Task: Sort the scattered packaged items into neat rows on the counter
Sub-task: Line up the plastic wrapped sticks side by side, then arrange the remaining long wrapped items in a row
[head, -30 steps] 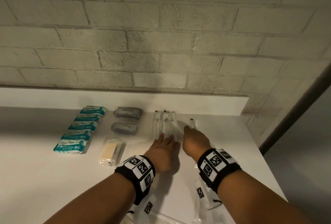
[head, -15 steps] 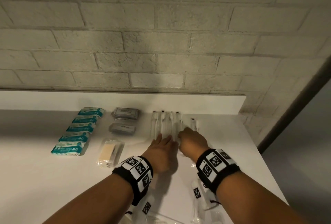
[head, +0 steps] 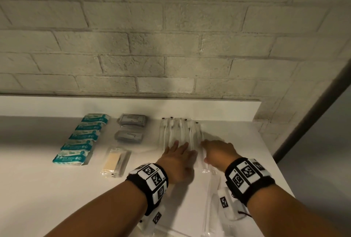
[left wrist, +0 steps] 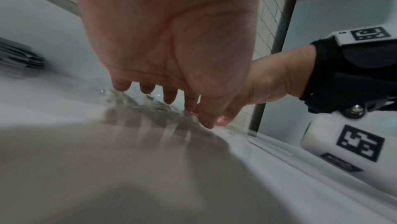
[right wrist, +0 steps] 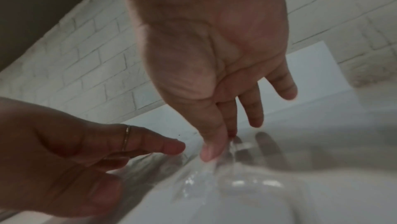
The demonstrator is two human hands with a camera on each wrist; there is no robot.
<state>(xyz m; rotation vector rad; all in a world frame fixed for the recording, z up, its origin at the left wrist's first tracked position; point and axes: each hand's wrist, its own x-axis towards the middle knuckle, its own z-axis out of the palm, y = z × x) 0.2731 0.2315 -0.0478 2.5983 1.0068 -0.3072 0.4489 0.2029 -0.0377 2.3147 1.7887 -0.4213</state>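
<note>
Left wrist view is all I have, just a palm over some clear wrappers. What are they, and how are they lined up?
Observer: The head view shows long clear packets side by side, running toward the wall, with the left hand flat on their near ends.
Operator: And the right hand?
Observer: The right hand touches the rightmost packet with straight fingers.
Operator: Anything further left?
Observer: Five teal packs sit in one column at the counter's left.

White counter (head: 47, 189) — teal packets (head: 83, 138), grey packs (head: 131, 128), clear-wrapped toothbrushes (head: 178, 132) and one tan-filled sachet (head: 115, 161).
</note>
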